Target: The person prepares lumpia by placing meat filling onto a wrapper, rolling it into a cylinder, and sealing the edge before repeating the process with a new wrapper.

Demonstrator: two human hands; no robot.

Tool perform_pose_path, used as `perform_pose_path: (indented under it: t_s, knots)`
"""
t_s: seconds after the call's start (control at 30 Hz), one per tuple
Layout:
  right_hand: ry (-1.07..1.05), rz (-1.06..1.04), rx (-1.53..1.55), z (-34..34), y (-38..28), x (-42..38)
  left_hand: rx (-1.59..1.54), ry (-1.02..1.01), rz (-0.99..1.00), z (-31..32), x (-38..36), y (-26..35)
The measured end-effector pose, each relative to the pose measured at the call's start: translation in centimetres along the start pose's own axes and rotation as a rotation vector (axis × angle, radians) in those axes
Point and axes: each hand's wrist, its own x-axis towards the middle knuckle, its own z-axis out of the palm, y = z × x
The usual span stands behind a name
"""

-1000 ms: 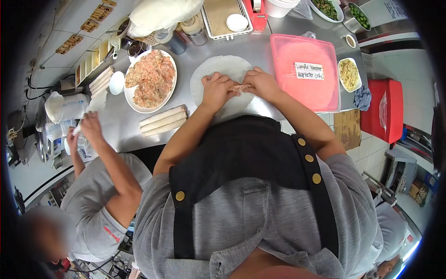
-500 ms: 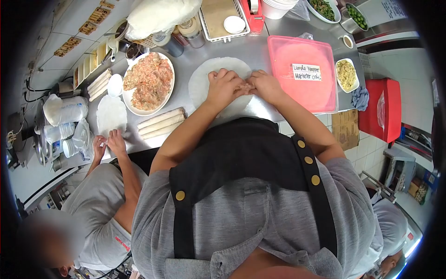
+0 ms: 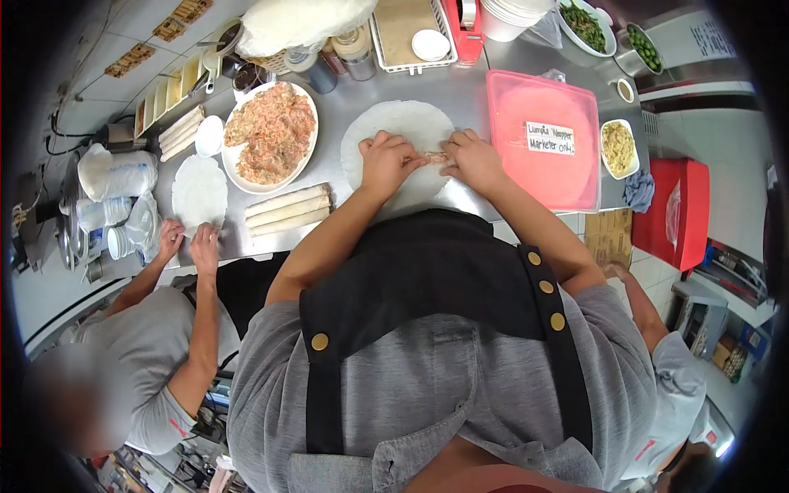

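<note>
A round white wrapper lies flat on the steel counter before me. Across it runs a short strip of pinkish meat filling. My left hand pinches the left end of the filling with its fingers bent together. At the right end, my right hand has its thumb and fingers closed on the filling. To the left stands a white plate heaped with orange-pink meat mixture. Several rolled white wrappers lie side by side below the plate.
Right of my hands sits a lidded pink container with a paper label. A co-worker's hands touch another wrapper at left. A white tray and sauce bottles stand behind. Another person's arm is at right.
My hands have moved apart along the filling, so more of it shows between them. At right, another person's arm has come up near the counter. The whole view has shifted slightly.
</note>
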Motion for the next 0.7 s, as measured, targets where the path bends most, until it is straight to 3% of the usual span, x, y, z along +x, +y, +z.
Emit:
perform_pose_path:
  t_s: [0.1,0.23,0.3,0.43,0.53,0.7]
  knots:
    - [0.015,-0.029,0.064,-0.6,-1.2,0.4,-0.128,0.131,-0.062,-0.6,-0.8,-1.1]
    - [0.062,-0.084,0.087,0.4,-1.6,1.3,-0.02,0.075,-0.03,-3.8,-1.1,-2.1]
    - [0.055,-0.081,0.093,0.4,-1.4,1.3,-0.033,0.335,-0.018,-6.5,-0.7,-3.9]
    - [0.142,-0.065,0.136,0.4,-0.7,0.9,0.33,0.382,-0.268,-11.6,-1.8,-9.6]
    - [0.154,-0.073,0.14,0.4,-0.8,1.2,0.263,0.257,-0.393,-12.1,-2.3,-11.7]
    - [0.181,-0.103,0.149,0.3,-1.4,1.7,0.369,0.116,-0.36,-12.8,-3.2,-11.2]
